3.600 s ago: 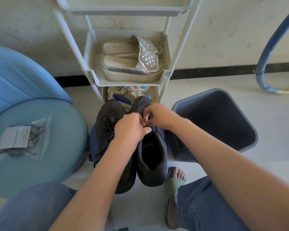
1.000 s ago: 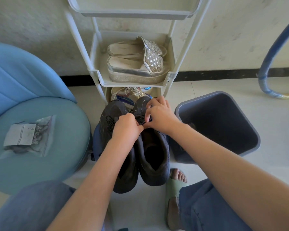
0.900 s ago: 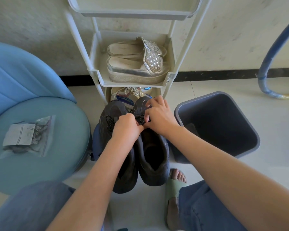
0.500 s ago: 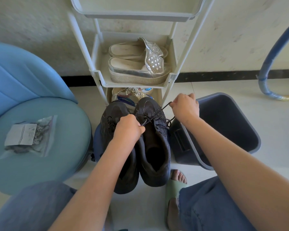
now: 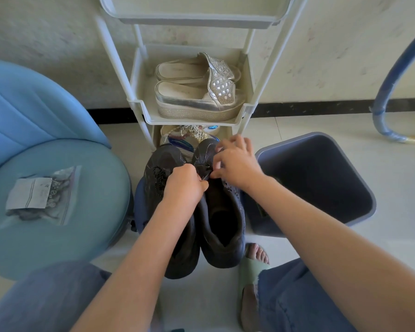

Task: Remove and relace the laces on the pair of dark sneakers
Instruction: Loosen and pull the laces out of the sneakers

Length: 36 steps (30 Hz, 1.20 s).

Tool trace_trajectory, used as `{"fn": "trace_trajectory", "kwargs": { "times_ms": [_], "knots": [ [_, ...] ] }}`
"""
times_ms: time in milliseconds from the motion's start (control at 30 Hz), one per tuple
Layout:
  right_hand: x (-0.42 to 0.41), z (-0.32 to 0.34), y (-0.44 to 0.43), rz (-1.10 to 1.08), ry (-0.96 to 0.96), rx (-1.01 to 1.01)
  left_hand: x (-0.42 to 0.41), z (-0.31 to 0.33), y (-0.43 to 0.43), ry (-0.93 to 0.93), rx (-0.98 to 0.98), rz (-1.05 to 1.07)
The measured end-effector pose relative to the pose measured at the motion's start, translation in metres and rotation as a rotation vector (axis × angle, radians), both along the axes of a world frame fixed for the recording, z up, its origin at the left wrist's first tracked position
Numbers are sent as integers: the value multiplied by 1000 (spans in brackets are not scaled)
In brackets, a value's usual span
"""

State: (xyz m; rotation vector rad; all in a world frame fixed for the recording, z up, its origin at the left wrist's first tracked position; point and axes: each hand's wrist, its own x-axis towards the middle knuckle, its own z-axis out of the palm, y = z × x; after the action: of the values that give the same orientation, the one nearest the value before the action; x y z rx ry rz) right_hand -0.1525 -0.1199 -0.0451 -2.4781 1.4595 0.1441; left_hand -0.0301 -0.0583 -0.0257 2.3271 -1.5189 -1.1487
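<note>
Two dark sneakers stand side by side on the floor, toes toward the rack. The left sneaker (image 5: 164,188) still carries a bunched black lace. My left hand (image 5: 184,185) is curled over the lacing area of the right sneaker (image 5: 222,219) and pinches its black lace (image 5: 205,170). My right hand (image 5: 237,161) hovers over the same shoe's toe end, thumb and forefinger pinching at the lace, the other fingers spread.
A white shoe rack (image 5: 194,116) with silver platform sandals (image 5: 196,97) stands just beyond the sneakers. A grey bin (image 5: 359,188) sits to the right, a blue round seat (image 5: 57,212) with a plastic bag (image 5: 41,195) to the left. My sandalled foot (image 5: 254,262) is near the right sneaker's heel.
My right hand had pulled a length of lace out to the right half a second ago; it has come back to the right sneaker's eyelets. My left hand stayed in place.
</note>
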Motion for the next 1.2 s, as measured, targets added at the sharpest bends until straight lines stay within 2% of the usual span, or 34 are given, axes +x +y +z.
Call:
{"fn": "trace_trajectory", "kwargs": {
  "times_ms": [133, 200, 267, 333, 433, 567, 667, 733, 833, 967, 1033, 1100, 1200],
  "knots": [
    [-32, 5, -21, -368, -120, -83, 2, -2, -1, 19, 32, 8],
    [-36, 3, -23, -434, -198, -43, 2, -2, -2, 26, 41, 30],
    [-28, 2, -20, -396, -336, 36, 2, -2, -2, 20, 43, 36],
    [-18, 5, -14, -235, -393, 98, 2, -2, -2, 24, 38, 33],
    [-9, 3, -4, 12, -200, 88, 4, -3, -1, 41, 17, 37],
    [0, -2, 5, 19, -77, 113, 3, -1, -1, 37, 15, 30],
    [7, -8, 8, 90, 2, 12, 2, 2, -1, -4, 21, 10],
    [5, -8, 6, 92, 3, 31, 2, 1, 0, -12, 20, 12],
    [-6, -2, -5, -66, -107, 196, 2, 1, -1, -5, 30, 31],
    [-39, 11, -29, -643, -576, 303, 8, -2, -2, -35, 73, 6],
    [-52, 13, -29, -632, -507, 343, 9, -5, -1, -20, 59, 2],
    [-49, 9, -25, -572, -352, 402, 5, -6, -1, -28, 23, -6],
    [-31, 2, -21, -466, -152, 231, -2, -11, -5, -58, -128, -7]
  ]
}}
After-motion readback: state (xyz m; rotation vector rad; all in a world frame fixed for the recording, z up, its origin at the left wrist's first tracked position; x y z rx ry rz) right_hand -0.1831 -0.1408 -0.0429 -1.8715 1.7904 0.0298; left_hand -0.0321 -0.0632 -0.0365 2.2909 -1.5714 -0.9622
